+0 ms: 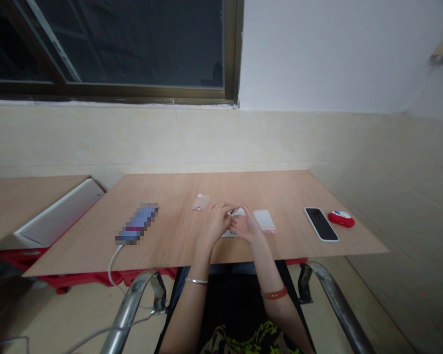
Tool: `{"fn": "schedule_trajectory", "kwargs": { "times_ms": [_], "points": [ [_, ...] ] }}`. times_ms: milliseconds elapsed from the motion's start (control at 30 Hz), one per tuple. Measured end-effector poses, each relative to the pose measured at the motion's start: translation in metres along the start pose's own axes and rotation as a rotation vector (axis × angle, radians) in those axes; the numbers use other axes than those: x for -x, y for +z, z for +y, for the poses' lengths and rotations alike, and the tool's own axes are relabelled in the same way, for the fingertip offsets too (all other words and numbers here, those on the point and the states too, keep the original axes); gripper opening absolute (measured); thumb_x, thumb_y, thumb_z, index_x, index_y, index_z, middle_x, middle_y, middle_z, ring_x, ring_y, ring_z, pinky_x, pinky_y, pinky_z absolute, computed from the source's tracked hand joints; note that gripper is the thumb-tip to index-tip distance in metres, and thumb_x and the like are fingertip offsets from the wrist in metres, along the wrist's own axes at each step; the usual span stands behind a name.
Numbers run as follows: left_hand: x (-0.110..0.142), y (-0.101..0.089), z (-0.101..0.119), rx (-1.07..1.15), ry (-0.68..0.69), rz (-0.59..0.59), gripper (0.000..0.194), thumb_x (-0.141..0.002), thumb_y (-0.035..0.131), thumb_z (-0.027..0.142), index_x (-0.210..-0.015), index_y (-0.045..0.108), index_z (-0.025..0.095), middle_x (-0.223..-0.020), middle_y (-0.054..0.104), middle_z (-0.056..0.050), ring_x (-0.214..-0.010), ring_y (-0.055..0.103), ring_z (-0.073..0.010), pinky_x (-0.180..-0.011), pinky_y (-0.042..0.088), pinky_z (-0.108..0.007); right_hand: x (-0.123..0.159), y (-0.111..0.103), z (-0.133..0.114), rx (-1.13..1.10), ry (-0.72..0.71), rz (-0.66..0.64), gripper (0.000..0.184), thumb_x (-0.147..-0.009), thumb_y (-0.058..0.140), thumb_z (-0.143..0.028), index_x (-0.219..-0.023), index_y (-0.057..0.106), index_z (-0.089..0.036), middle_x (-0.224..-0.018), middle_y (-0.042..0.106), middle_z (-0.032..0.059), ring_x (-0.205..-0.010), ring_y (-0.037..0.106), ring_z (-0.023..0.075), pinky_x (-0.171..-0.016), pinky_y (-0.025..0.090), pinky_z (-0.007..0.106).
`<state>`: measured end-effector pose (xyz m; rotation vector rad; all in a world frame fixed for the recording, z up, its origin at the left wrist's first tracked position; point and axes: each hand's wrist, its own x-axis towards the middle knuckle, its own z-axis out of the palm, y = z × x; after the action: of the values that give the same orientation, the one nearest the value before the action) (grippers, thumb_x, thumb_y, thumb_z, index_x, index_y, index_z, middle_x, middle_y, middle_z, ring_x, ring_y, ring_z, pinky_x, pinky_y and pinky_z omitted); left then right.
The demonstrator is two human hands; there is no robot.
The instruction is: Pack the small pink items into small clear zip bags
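My left hand (218,222) and my right hand (246,225) meet over the near middle of the wooden table (170,241). The fingers of both are bent together in a pinch, with the fingertips close to each other. Whatever they hold is too small and too hidden to name. Something white and flat (229,234) shows partly beneath them on the table. Just right of my right hand lies a stack of clear plastic bags (265,221) with a pink edge. A small clear bag (200,202) with a pinkish strip lies beyond my left hand.
A phone with a blurred screen (137,224) lies at left, its white cable (112,265) hanging off the front edge. At right are a white-edged phone (321,224) and a red and white case (341,219). Metal chair arms (131,307) flank me.
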<state>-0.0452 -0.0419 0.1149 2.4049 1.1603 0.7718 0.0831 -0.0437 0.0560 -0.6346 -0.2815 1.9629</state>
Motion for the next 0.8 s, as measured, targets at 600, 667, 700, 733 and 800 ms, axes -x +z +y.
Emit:
{"fn": "schedule_trajectory", "kwargs": {
  "times_ms": [600, 667, 700, 733, 800],
  "points": [
    [-0.019, 0.06, -0.035, 1.523, -0.75, 0.527, 0.023, -0.085, 0.04, 0.025, -0.08, 0.06, 0.014, -0.088, 0.065, -0.009, -0.082, 0.062, -0.0158, -0.077, 0.047, -0.028, 0.0, 0.004, 0.009, 0.221, -0.61, 0.18, 0.026, -0.068, 0.066, -0.031, -0.091, 0.057, -0.021, -0.085, 0.066, 0.0025, -0.083, 0.064, 0.0172, -0.072, 0.052, 0.031],
    [-0.018, 0.066, -0.04, 1.759, -0.852, 0.38, 0.027, -0.086, 0.037, 0.027, -0.077, 0.058, 0.013, -0.078, 0.064, -0.01, -0.069, 0.061, -0.0149, -0.067, 0.049, -0.026, -0.004, 0.005, 0.013, 0.344, -0.689, 0.229, 0.036, -0.065, 0.069, -0.031, -0.097, 0.056, -0.02, -0.083, 0.066, 0.0021, -0.08, 0.063, 0.0163, -0.071, 0.051, 0.029],
    [-0.018, 0.068, -0.042, 1.829, -0.874, 0.335, 0.029, -0.087, 0.036, 0.027, -0.077, 0.058, 0.012, -0.074, 0.063, -0.01, -0.065, 0.06, -0.0147, -0.063, 0.049, -0.026, -0.005, 0.006, 0.014, 0.396, -0.712, 0.249, 0.042, -0.063, 0.07, -0.031, -0.101, 0.056, -0.019, -0.082, 0.066, 0.002, -0.079, 0.063, 0.0162, -0.07, 0.051, 0.029],
    [-0.017, 0.07, -0.043, 1.875, -0.886, 0.311, 0.03, -0.087, 0.036, 0.028, -0.077, 0.058, 0.011, -0.07, 0.062, -0.009, -0.061, 0.06, -0.0146, -0.062, 0.049, -0.026, -0.007, 0.007, 0.016, 0.437, -0.728, 0.265, 0.049, -0.062, 0.071, -0.031, -0.106, 0.054, -0.018, -0.082, 0.066, 0.0019, -0.078, 0.063, 0.0162, -0.07, 0.051, 0.029],
    [-0.018, 0.074, -0.045, 1.921, -0.899, 0.307, 0.029, -0.086, 0.035, 0.025, -0.078, 0.058, 0.01, -0.067, 0.062, -0.009, -0.061, 0.06, -0.0153, -0.063, 0.051, -0.027, -0.009, 0.007, 0.018, 0.492, -0.754, 0.289, 0.066, -0.06, 0.072, -0.031, -0.118, 0.046, -0.017, -0.083, 0.067, 0.0022, -0.078, 0.063, 0.0165, -0.072, 0.052, 0.029]
  ]
}}
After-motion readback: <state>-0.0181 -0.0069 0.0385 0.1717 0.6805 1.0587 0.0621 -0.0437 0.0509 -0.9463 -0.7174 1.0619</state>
